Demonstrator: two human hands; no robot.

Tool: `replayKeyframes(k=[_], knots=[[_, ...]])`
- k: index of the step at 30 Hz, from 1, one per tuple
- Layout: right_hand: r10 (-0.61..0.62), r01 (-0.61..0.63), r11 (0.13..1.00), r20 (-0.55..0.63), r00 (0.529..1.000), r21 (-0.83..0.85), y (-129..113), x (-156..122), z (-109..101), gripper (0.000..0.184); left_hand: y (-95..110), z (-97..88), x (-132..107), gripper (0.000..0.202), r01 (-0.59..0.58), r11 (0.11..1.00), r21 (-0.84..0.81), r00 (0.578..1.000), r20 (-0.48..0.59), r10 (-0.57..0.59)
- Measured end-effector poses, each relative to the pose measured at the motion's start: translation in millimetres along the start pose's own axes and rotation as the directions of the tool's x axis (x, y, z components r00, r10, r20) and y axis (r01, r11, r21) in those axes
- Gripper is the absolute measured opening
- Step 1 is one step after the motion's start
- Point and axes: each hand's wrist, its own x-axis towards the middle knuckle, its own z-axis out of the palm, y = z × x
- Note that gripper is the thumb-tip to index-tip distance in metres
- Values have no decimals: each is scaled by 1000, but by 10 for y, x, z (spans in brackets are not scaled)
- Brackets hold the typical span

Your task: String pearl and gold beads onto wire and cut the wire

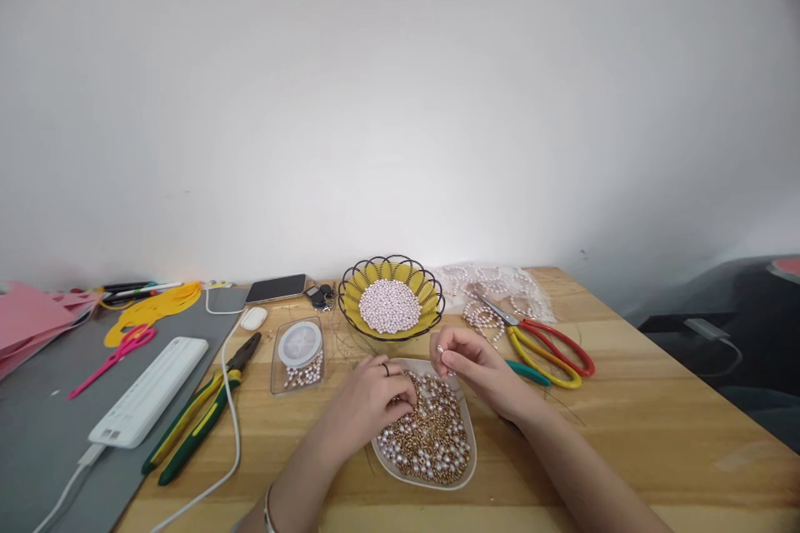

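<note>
- Wooden table [625,433] against a plain white wall [400,83]; grey mat [37,433] covers its left edge.
- Left hand [368,400], fingers curled, digs into bead tray [466,466] near the front edge.
- Right hand [468,362] pinches a small bead [440,348].

two scissors [542,343], two hands [368,400], one pliers [203,408]

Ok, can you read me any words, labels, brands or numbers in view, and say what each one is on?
No readable text anywhere in this view.
White power strip: small marks at its near end, too blurred to read.
Phone: screen dark, nothing shown.
Clear box with the spool: no legible label.
Pliers and scissors: no visible brand.
</note>
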Motion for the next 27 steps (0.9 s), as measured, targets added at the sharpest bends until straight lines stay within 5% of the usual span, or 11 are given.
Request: replayKeyframes(k=[7, 13, 19, 23, 27], knots=[[37, -37, 999, 15, 999, 3, -22, -3, 6, 32, 45, -49, 18, 3, 30, 974, -226, 997, -64, -46], [99, -99, 995, 33, 995, -12, -79, -8, 47, 38, 77, -90, 32, 11, 136, 863, -487, 965, -131, -227], [132, -131, 991, 69, 989, -18, -114, 0, 46, 40, 76, -78, 28, 8, 256, 801, -541, 946, -30, -322], [145, -144, 989, 85, 986, -19, -97, -4, 37, 39, 93, -92, 19, 5, 277, 808, -520, 954, 48, -296], [148, -147, 989, 99, 984, -10, -79, -15, 42, 39, 93, -78, 11, 1, 177, 840, -514, 983, 41, -182]])
